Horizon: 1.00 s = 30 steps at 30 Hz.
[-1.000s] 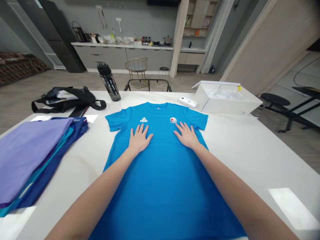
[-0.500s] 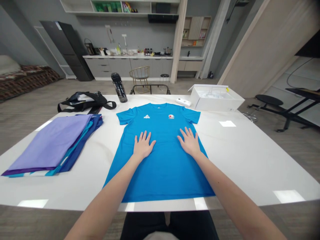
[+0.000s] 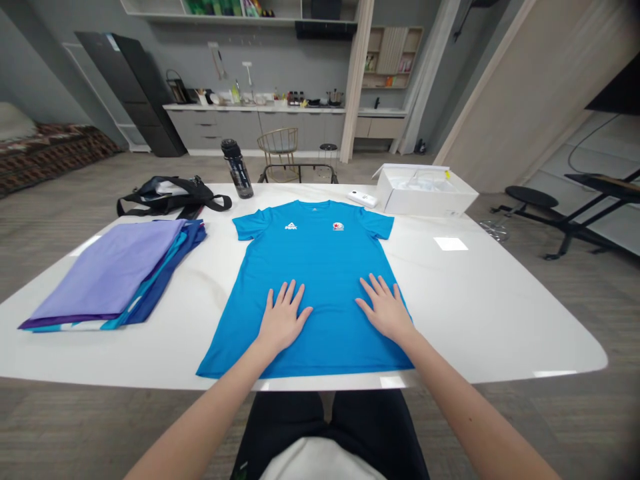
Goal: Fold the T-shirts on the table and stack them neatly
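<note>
A blue short-sleeved T-shirt (image 3: 320,267) lies spread flat, front up, on the white table (image 3: 480,313). Its neckline points away from me and its hem lies by the table's near edge. A white logo and a small round badge mark the chest. On the lower left half of the shirt rests my left hand (image 3: 285,317), palm down with fingers spread. My right hand (image 3: 385,308) lies the same way on the lower right half, near the side seam. Neither hand grips any cloth.
To the left lies a stack of folded clothes (image 3: 107,270), lilac on top. Behind it are a black bag (image 3: 175,193) and a dark bottle (image 3: 237,170). A white box (image 3: 425,193) and a small white device (image 3: 363,199) stand at the back right.
Both hands have slid down the shirt toward the hem, fingers still spread. The camera view has shifted slightly, showing more of my lap.
</note>
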Each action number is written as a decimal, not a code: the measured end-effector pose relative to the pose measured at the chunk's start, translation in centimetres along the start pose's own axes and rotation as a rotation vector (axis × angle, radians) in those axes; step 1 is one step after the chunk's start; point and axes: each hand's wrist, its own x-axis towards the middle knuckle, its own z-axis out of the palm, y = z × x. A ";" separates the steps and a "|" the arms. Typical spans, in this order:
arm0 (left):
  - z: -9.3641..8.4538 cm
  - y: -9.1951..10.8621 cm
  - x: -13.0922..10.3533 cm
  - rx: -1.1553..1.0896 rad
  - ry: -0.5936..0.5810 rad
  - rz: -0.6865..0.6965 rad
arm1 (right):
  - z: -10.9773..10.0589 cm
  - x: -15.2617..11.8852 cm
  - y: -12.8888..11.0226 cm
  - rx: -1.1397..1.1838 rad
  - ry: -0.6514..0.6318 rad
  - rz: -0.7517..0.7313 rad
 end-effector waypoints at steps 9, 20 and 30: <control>-0.5 1.7 -4.1 0.005 0.044 0.077 | -0.3 -4.6 -3.8 0.061 -0.060 -0.171; -0.9 2.3 -7.9 0.009 0.032 0.040 | 0.1 -8.8 -3.4 0.033 -0.022 -0.062; -1.8 2.2 -11.2 -0.079 -0.029 0.082 | 0.3 -14.7 -0.1 0.165 -0.006 0.047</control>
